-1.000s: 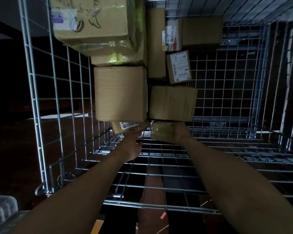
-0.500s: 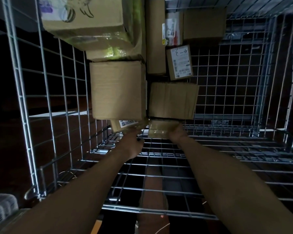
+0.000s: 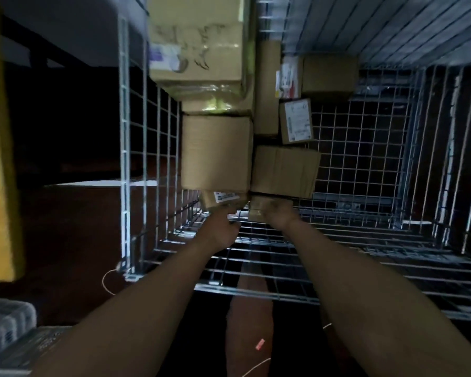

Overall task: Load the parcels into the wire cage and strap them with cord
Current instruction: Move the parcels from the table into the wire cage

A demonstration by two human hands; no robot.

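Action inside the wire cage [image 3: 124, 159], and looking straight down into it. Starting big: spotting the printed carton [image 3: 201, 50] sitting at the far end against the left mesh wall. Coming nearer to the plain box [image 3: 215, 153] just in front of it, touching a second plain box [image 3: 283, 172] on its right. Picking out a small labelled box [image 3: 296, 121] just beyond that one. Reaching in low with both bare arms: gripping the small brown parcel [image 3: 259, 209] with the right hand [image 3: 279, 213], fingers curling over it, holding it right at the base of the second plain box. Keeping the left hand [image 3: 220, 229] just under the labelled parcel [image 3: 220, 198], fingers curling in; too blurred for telling whether pinching anything. Noting thin pale cord [image 3: 106, 281] lying loose on the floor by the cage's near left corner.
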